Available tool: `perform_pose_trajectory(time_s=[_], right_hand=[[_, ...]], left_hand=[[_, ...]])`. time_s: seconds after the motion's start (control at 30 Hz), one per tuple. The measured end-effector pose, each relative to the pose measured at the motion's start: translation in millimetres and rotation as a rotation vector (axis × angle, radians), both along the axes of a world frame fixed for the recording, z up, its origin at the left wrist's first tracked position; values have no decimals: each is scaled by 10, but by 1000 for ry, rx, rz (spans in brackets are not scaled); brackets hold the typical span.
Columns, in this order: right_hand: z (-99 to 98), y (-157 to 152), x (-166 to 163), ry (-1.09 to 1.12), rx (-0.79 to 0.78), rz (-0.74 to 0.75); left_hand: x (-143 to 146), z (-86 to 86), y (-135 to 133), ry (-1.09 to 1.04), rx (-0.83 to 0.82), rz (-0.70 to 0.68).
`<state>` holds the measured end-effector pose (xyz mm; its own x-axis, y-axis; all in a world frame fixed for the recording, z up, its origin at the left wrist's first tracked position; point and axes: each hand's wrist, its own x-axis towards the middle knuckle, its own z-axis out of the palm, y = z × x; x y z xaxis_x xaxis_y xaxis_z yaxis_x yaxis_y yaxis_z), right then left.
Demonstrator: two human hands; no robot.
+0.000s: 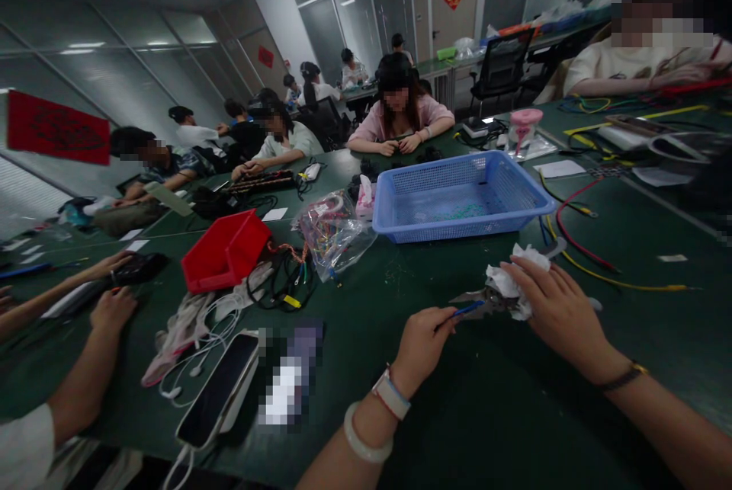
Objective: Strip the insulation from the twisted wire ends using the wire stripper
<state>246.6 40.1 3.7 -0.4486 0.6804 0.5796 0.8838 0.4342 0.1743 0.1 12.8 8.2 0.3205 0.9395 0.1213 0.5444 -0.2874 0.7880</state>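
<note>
- Glass-walled workroom; a long dark-green desk (pixel 503 406) is shared with other people (pixel 403 124) seated along its far side.
- Left hand (pixel 422 344): closed in a pinch on a short blue wire (pixel 466 310), close to the desk's near edge, about mid-length.
- Right hand (pixel 563 312): curled shut over a metal hand tool (pixel 480 298); white tissue (pixel 515 277) is bunched around the handles under the palm.
- Blue wire: its tip meets the tool's jaws, between the two hands; the blue basket (pixel 463 225) stands just beyond.
- Handling, as judged: present the wire straight and square to the jaws; pinch close to the tip so it cannot bend; squeeze evenly; keep fingertips clear of the blades.
- Toward the desk's left end: red bin (pixel 226 250), tangled cables (pixel 280 280), a phone (pixel 217 391); a co-worker's hand (pixel 113 310) rests there, well apart.
</note>
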Motion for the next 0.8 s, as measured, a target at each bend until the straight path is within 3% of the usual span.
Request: perform_pose_trajectory(time_s=[0.8], right_hand=[[33, 29, -3, -75, -48, 5]], left_hand=[[-43, 3, 1, 95, 2, -87]])
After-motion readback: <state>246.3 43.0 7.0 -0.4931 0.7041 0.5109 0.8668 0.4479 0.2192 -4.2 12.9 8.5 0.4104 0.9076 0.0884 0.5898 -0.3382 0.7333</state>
